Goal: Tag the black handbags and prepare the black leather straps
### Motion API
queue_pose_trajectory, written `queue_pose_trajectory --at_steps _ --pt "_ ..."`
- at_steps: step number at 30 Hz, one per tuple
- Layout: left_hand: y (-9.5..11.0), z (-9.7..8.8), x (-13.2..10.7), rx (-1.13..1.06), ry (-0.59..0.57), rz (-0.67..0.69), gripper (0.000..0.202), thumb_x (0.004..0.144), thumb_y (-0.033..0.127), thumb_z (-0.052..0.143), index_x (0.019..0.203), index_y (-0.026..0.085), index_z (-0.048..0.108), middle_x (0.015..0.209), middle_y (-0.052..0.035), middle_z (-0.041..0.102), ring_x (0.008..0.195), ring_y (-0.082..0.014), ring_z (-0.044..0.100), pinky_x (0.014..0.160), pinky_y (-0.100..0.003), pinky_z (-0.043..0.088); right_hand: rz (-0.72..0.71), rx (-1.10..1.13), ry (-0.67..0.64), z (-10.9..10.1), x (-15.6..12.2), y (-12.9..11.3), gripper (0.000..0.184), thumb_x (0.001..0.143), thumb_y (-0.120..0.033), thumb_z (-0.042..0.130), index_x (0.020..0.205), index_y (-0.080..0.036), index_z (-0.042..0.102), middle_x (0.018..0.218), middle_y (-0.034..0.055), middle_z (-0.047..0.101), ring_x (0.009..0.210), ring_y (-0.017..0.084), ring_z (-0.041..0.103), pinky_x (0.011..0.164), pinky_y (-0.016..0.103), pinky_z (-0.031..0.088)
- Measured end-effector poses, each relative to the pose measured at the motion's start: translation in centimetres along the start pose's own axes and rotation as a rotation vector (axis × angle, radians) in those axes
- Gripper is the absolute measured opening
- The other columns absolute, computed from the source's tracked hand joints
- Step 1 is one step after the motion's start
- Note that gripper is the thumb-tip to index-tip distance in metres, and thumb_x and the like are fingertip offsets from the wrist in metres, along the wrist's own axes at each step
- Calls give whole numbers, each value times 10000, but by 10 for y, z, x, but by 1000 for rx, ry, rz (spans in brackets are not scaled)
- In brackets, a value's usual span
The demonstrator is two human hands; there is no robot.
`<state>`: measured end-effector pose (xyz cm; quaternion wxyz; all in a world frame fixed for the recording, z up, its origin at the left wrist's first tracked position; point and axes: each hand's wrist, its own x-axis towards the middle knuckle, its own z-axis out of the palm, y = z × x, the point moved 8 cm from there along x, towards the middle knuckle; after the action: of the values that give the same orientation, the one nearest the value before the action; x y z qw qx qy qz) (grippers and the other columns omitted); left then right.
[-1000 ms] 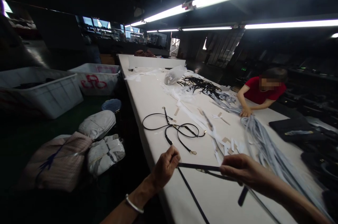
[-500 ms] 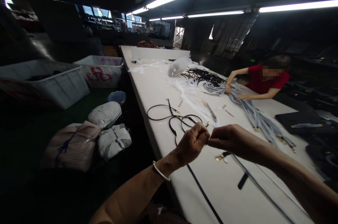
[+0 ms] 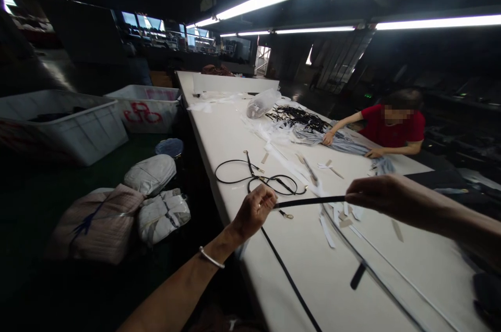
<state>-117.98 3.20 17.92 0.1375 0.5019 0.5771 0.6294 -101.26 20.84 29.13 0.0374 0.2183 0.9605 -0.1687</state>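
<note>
Over the counter point(image 3: 305, 264), we hold the black strap point(image 3: 309, 201) between our left hand point(image 3: 255, 209) and right hand point(image 3: 378, 192), fingers of both pinched on it, its long axis running crosswise (rising slightly rightward).

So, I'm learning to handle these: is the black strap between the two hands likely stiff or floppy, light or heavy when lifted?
The black strap is probably floppy when slack, being thin; its nearly straight run between the left hand and right hand may come from tension. It's likely light, since both hands seem to hold it by a pinch.
</note>
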Motion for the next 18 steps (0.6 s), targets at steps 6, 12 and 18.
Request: queue_pose_trajectory --at_steps 6,12,18 --pt "45 27 10 -160 -48 53 135 867 292 709 784 193 671 1359 -107 562 1302 -285 490 1133 -459 345 -137 235 -94 63 6 -72 623 835 -639 664 1310 -245 575 774 -5 612 669 156 518 606 265 358" --pt "35 41 11 -607 -135 -121 404 851 582 673 1032 228 738 1525 -115 436 1384 -344 427 1112 -492 379 -75 977 -193 102 15 -91 597 760 -609 757 1146 -180 606 623 -62 483 555 98 408 494 215 295" --pt "-61 68 -71 -213 -588 -501 622 634 440 861 1193 226 693 908 -42 717 871 -240 645 834 -364 496 149 1409 84 92 1 -5 416 800 -525 770 807 -190 523 530 -112 286 461 40 150 440 200 111"
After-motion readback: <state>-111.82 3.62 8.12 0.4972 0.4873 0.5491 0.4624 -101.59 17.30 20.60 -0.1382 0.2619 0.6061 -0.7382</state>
